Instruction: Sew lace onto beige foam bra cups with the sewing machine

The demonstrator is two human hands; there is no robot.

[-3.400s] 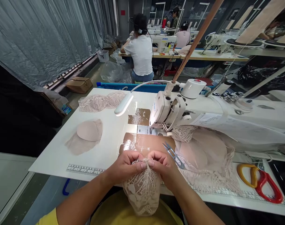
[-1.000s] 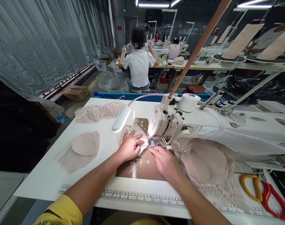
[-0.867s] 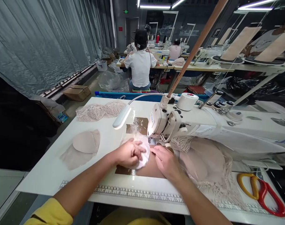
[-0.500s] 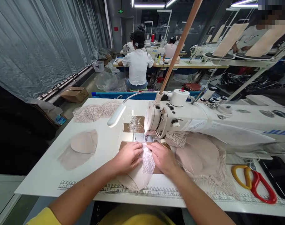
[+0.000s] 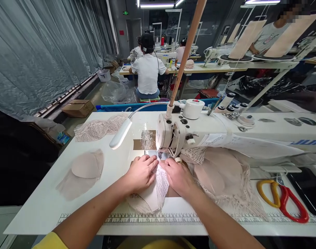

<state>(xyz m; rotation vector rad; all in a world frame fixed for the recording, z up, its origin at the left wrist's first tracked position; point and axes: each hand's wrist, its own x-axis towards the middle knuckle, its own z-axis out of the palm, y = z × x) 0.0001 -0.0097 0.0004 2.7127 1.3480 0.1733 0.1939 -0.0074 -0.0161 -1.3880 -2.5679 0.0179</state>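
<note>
A pale pink lace bra cup [image 5: 161, 183] lies on the machine bed, its far end at the presser foot [image 5: 158, 155] of a white sewing machine [image 5: 189, 128]. My left hand [image 5: 142, 173] presses on the cup's left side, fingers together and fingertips close to the foot. On the opposite edge, my right hand [image 5: 177, 174] grips the lace between bent fingers and thumb. The needle tip is too small to make out. More pink lace pieces [image 5: 220, 173] are bunched right of my right hand, under the machine arm.
Left on the white table [image 5: 43, 207] lie a foam cup with mesh [image 5: 86, 166] and lace cups [image 5: 100, 128]. A lamp [image 5: 120, 134] hangs over it. Scissors [image 5: 283, 200] and a black phone [image 5: 307, 190] lie at right. A printed ruler [image 5: 152, 219] runs along the front. A co-worker [image 5: 147, 69] sits ahead.
Both hands have moved slightly forward with the lace bra cup, bringing the fingertips closer to the presser foot. The camera view has shifted a little.
</note>
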